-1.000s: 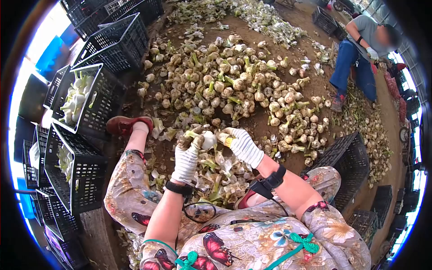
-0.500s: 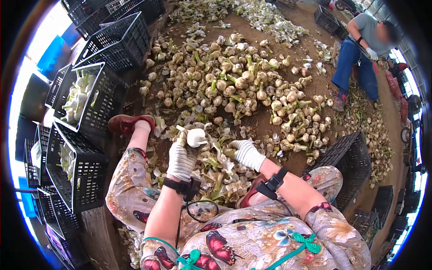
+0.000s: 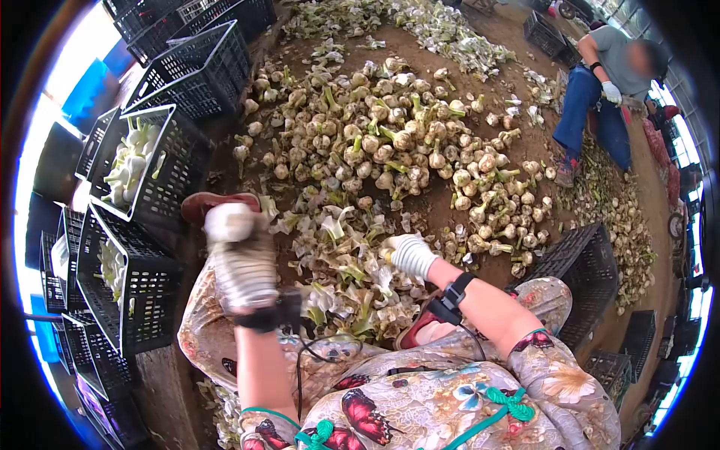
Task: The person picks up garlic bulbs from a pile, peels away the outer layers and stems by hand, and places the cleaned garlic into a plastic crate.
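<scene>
In the head view my gloved left hand (image 3: 244,259), blurred by motion, is closed on a white garlic bulb (image 3: 229,223) in front of the red shoe (image 3: 201,205). My gloved right hand (image 3: 411,255) is closed above the peeled skins (image 3: 352,274); whatever its fingers hold is too small to make out. Beyond both hands lies a wide heap of garlic bulbs (image 3: 360,135) with green and pale stems. At the left, a black crate (image 3: 180,161) holds clean white bulbs (image 3: 129,169).
A lower black crate (image 3: 154,300) also holds white bulbs, with more crates around it. Another black crate (image 3: 574,281) stands beside my right knee. At the upper right a person (image 3: 611,71) bends over near more bulbs (image 3: 634,247).
My left hand has moved left with the white bulb, away from the peeled skins. My right hand has stayed nearly in place. The other person's gloved hand has shifted slightly.
</scene>
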Tool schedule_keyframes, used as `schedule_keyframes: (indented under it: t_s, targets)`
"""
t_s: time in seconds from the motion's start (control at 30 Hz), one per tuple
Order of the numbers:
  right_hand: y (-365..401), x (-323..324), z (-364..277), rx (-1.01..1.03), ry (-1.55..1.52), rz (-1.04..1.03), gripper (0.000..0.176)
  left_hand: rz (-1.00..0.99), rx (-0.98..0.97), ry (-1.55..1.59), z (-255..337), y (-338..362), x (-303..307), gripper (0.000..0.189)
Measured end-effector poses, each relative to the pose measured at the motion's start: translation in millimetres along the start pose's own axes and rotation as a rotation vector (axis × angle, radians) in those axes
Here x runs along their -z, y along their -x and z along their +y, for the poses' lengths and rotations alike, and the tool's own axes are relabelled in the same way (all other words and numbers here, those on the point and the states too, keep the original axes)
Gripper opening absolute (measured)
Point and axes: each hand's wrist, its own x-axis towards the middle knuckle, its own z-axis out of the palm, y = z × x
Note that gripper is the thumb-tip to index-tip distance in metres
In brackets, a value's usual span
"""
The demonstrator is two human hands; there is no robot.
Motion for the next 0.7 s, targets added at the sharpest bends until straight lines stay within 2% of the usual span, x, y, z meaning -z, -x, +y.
schedule_keyframes:
  t_s: [0.03, 0.07, 0.1, 0.17, 0.2, 0.23, 0.3, 0.37, 0.43, 0.47, 0.57, 0.63, 0.7]
  targets:
    - [-4, 0, 11, -0.031, 0.001, -0.006, 0.048, -0.115, -0.105, 0.094, 38, -9, 5, 0.038]
    - [-7, 3, 18, -0.058, 0.014, 0.003, 0.057, -0.033, -0.273, 0.201, 60, -8, -3, 0.050]
    - [-13, 6, 23, -0.093, -0.020, 0.011, 0.054, 0.038, -0.448, 0.292, 82, -6, -11, 0.062]
    - [-33, 2, 35, -0.076, -0.033, 0.164, 0.048, 0.284, -0.618, 0.305, 87, -12, -26, 0.065]
    - [-46, 3, 39, -0.110, -0.009, 0.094, 0.047, 0.325, -0.575, 0.150, 77, -13, -22, 0.064]
    - [-54, 4, 35, -0.109, 0.021, 0.096, 0.047, 0.437, -0.502, 0.013, 63, -18, -19, 0.047]
    - [-72, 4, 28, -0.115, 0.082, 0.097, 0.049, 0.128, -0.270, -0.068, 36, -21, 18, 0.025]
    - [-101, -4, 29, -0.087, 0.104, 0.077, 0.051, 0.330, -0.043, -0.199, 5, -14, 16, 0.018]
    - [-129, -13, 29, -0.023, 0.153, 0.110, 0.051, 0.248, 0.079, -0.217, -14, -13, 24, 0.024]
    - [-138, -14, 26, -0.011, 0.172, 0.129, 0.053, 0.269, 0.126, -0.298, -20, -12, 13, 0.029]
    - [-170, -14, 22, -0.067, 0.292, -0.029, 0.053, 0.239, 0.147, -0.437, -35, -14, 5, 0.035]
    - [-176, -21, 28, -0.070, 0.275, 0.012, 0.048, 0.246, 0.195, -0.472, -37, -15, 4, 0.035]
    - [-178, -28, 39, -0.066, 0.257, 0.085, 0.047, 0.260, 0.174, -0.655, -41, -15, -4, 0.034]
